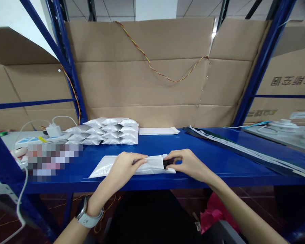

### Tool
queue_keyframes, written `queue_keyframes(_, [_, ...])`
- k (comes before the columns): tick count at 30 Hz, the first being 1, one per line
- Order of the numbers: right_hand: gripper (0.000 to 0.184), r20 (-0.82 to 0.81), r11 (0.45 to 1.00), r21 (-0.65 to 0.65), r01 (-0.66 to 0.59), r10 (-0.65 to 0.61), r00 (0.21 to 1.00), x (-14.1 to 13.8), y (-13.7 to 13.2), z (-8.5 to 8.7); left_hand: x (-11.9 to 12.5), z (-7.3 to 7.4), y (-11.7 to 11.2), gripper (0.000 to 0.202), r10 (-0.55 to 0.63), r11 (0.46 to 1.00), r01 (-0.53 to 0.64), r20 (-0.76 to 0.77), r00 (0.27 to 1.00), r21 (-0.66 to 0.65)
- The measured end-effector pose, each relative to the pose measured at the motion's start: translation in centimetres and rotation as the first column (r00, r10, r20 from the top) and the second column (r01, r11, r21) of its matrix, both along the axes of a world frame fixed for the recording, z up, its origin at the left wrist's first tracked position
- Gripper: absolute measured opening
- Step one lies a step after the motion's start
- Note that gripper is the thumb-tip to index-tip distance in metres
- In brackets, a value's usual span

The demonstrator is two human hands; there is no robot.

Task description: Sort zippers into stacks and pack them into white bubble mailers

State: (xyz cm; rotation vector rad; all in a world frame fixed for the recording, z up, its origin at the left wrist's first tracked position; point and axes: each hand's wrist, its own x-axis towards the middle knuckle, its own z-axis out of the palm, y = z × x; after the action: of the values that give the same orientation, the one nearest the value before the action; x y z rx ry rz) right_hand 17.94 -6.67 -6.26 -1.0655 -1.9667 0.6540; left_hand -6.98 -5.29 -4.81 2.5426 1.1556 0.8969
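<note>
A white padded mailer (104, 167) lies flat on the blue shelf (218, 162) in front of me. My left hand (125, 166) rests on its middle with the fingers pressed down and closed on the envelope. My right hand (186, 163) pinches the mailer's right end, where a small dark object (168, 163) shows at the opening between the fingers. A watch with a pale strap (87, 217) sits on my left wrist.
Behind the mailer lies a stack of several filled white pouches (109, 131) and one flat white envelope (159, 130). A pile of flat dark-edged bags (244, 149) runs along the right. A white charger and cables (53, 128) sit at the left. Cardboard lines the back.
</note>
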Motion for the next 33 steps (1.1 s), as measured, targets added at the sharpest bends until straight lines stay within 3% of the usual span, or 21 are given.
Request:
queue_keyframes(5, [0.012,-0.084,0.996,-0.089,0.003,-0.010,0.996,-2.0,0.3,-1.1,1.5,-0.3,-0.7,0.027,-0.009,0.999,0.009,0.010,1.000,0.040])
queue_keyframes(8, [0.013,-0.158,0.987,-0.148,-0.059,0.035,0.987,-2.1,0.4,-1.1,1.8,-0.3,-0.9,0.025,0.020,0.997,-0.022,0.030,0.999,0.079])
queue_keyframes(10, [0.014,-0.237,0.993,-0.093,-0.075,0.051,0.970,-1.5,0.6,-0.6,1.5,0.0,-0.9,0.024,0.064,0.991,-0.072,0.066,0.996,0.112])
queue_keyframes(12, [0.019,-0.364,0.995,0.064,0.082,-0.053,0.930,-0.6,0.8,0.0,1.1,0.7,-0.9,0.023,0.150,0.970,-0.175,0.150,0.977,0.170])
queue_keyframes(13, [0.022,-0.441,0.970,0.128,0.205,-0.129,0.888,-0.3,0.9,0.3,0.9,1.1,-1.0,0.023,0.203,0.946,-0.248,0.215,0.955,0.208])
queue_keyframes(15, [0.034,-0.550,0.929,0.128,0.347,-0.225,0.805,-0.4,0.7,0.5,0.8,1.7,-1.5,0.023,0.282,0.877,-0.391,0.361,0.889,0.279])
queue_keyframes(16, [0.041,-0.568,0.945,0.071,0.318,-0.224,0.792,-0.8,0.4,0.6,0.9,1.9,-1.8,0.022,0.298,0.842,-0.444,0.422,0.856,0.306])
queue_keyframes(18, [0.055,-0.577,0.994,-0.066,0.086,-0.108,0.809,-2.2,-0.6,0.5,1.4,2.0,-2.6,0.022,0.288,0.806,-0.482,0.485,0.825,0.342])
queue_keyframes(21, [0.066,-0.631,0.957,-0.140,-0.255,0.113,0.768,-4.6,-2.6,0.5,2.9,1.3,-4.1,0.022,0.196,0.830,-0.383,0.431,0.881,0.405])
queue_keyframes(23, [0.066,-0.670,0.949,-0.136,-0.285,0.124,0.732,-5.4,-3.6,0.7,3.9,0.7,-5.0,0.024,0.134,0.843,-0.290,0.345,0.929,0.453])
queue_keyframes(25, [0.062,-0.690,0.962,-0.155,-0.224,0.056,0.721,-5.3,-3.9,1.0,4.5,0.5,-5.7,0.026,0.098,0.846,-0.235,0.294,0.951,0.478])
queue_keyframes(27, [0.057,-0.678,0.967,-0.182,-0.180,0.009,0.735,-4.4,-3.7,1.4,4.6,0.8,-5.9,0.030,0.091,0.871,-0.230,0.317,0.944,0.435])
queue_keyframes(29, [0.052,-0.632,0.962,-0.193,-0.195,0.030,0.775,-3.4,-3.5,1.7,4.3,1.3,-5.5,0.041,0.083,0.941,-0.203,0.394,0.915,0.272])
queue_keyframes(31, [0.047,-0.574,0.953,-0.189,-0.236,0.087,0.814,-2.6,-3.3,2.0,3.8,1.7,-4.8,0.048,0.053,0.997,-0.071,0.489,0.871,0.018])
queue_keyframes(33, [0.048,-0.543,0.944,-0.181,-0.277,0.138,0.828,-2.3,-3.4,2.2,3.5,1.7,-4.0,0.045,0.000,0.971,0.136,0.576,0.818,-0.194])
